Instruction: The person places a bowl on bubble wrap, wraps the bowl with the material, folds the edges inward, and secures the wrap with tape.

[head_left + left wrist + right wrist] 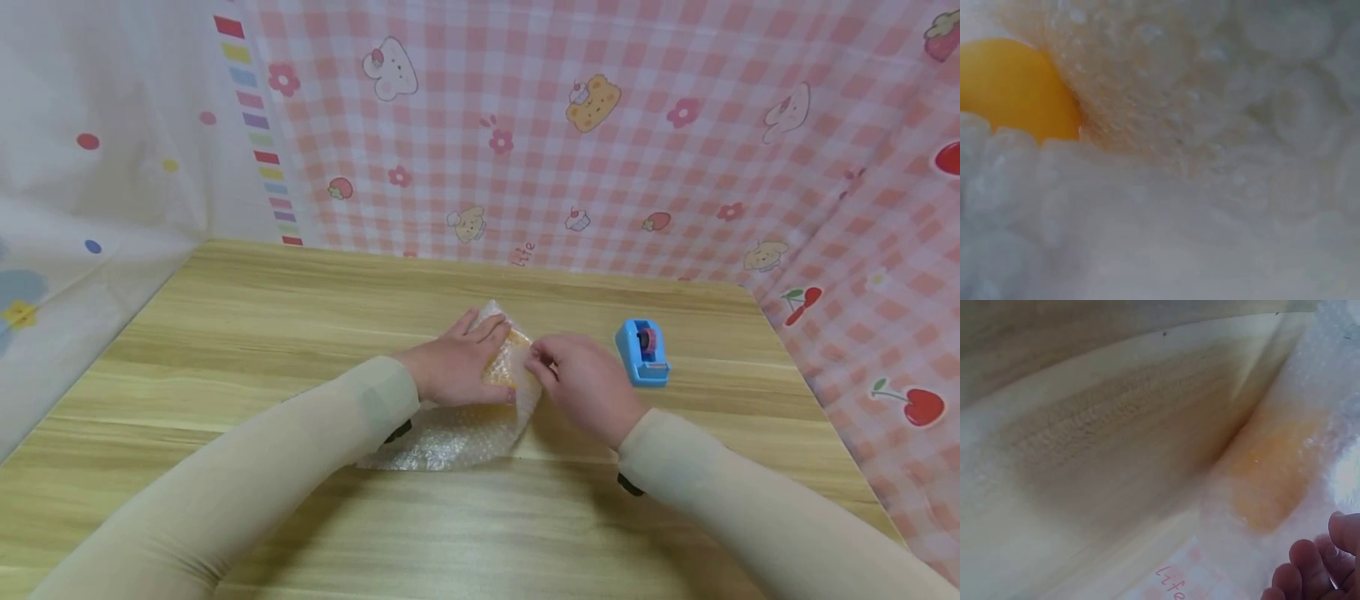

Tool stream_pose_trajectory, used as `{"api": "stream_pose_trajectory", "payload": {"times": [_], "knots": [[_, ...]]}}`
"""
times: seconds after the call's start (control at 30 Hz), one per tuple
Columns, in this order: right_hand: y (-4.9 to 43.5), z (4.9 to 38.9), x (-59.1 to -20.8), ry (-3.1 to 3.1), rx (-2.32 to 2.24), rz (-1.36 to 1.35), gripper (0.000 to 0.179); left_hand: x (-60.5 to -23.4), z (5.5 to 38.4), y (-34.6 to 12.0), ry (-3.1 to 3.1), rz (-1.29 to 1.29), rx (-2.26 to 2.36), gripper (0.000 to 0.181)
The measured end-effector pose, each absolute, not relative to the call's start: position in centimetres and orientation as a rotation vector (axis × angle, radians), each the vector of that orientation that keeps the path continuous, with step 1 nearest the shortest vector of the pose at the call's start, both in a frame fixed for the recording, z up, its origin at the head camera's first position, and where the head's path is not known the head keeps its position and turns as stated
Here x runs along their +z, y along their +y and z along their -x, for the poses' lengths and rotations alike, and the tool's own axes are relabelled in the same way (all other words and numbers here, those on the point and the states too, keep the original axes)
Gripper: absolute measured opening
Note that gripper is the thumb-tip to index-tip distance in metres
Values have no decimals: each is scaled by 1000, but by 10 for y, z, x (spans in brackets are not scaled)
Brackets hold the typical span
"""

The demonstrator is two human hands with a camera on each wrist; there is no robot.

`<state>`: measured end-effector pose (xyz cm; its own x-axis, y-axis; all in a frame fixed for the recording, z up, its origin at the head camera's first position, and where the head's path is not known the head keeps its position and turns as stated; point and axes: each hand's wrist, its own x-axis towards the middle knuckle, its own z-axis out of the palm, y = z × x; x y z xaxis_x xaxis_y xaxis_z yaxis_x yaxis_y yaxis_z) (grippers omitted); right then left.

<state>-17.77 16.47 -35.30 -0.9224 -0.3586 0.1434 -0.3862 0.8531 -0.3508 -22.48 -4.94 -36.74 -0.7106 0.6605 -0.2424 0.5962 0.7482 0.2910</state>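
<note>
A sheet of clear bubble wrap [450,442] lies on the table, folded around a yellow-orange object whose kind I cannot tell. In the left wrist view the yellow object [1013,87] shows a smooth, rounded end, partly covered by blurred wrap. My left hand [459,364] presses on the wrapped object with its fingers spread. On the right side my right hand [588,385] pinches the wrap's edge between thumb and fingers. The right wrist view shows the yellow through the wrap [1279,472], beside the curled fingers [1307,565].
A light blue tape dispenser [647,367] with a roll of tape stands just beyond my right hand. The wood-grain table [247,317] meets a pink checked cloth [450,150] at the back and right. A white cloth [142,167] hangs on the left.
</note>
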Motion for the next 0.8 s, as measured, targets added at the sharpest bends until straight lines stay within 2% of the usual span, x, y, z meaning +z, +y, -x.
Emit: {"api": "stream_pose_trajectory", "payload": {"times": [0.2,0.53,0.8], "knots": [[157,185,-358,-2911,526,-614,18,-367,226,-52,2578,-968,351,107],[148,191,-367,-2935,567,-595,23,-365,227,-62,2497,-931,601,122],[145,196,-374,-2983,578,-580,30,-367,228,-67,2464,-868,707,126]]}}
